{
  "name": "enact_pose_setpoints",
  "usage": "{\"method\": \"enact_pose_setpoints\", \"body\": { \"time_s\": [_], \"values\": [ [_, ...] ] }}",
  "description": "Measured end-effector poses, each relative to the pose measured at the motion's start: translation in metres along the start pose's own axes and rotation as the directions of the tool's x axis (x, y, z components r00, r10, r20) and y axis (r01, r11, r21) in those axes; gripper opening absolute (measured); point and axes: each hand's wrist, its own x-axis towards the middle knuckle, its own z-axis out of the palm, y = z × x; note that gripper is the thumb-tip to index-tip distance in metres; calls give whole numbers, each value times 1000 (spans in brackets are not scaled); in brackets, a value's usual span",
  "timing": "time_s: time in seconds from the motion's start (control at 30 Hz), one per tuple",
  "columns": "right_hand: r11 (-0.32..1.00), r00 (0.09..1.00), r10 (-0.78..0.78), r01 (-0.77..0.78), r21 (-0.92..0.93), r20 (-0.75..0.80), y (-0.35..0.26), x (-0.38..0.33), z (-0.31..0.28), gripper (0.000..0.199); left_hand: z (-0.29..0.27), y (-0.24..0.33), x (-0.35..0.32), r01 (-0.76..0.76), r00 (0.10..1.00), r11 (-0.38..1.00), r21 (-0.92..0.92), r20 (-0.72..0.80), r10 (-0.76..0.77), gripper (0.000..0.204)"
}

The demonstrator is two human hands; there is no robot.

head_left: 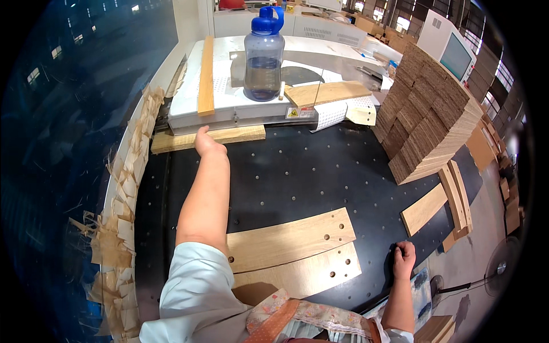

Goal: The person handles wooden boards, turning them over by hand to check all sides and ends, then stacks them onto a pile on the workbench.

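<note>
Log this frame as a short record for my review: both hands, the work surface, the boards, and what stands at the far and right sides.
Left hand: stretched out to the wooden strip beside the white platform; fingers partly hidden, grip unclear
Right hand: loosely curled near the table's right edge; nothing visibly held
Work surface: black table dotted with small round spots
Boards: two pale boards with dark holes, lying side by side
Far side: blue-lidded bottle, upright on the platform
Right side: tall stack of brown blocks

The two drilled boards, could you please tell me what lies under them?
The boards lie on a black table, visible beyond their edges; what's directly beneath is covered.
</note>
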Motion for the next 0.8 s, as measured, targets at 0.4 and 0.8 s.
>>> {"method": "enact_pose_setpoints", "body": {
  "time_s": [0.4,0.8],
  "values": [
    [996,1000,9,-7,-85,12,-6,-1,-5,6,3,15,-25,60,997,998,2,-40,-59,52],
    [997,999,43,-44,-63,-14,-9,-1,-6,6,-1,32,10,85,993,996,15,78,-86,54]
  ]
}}
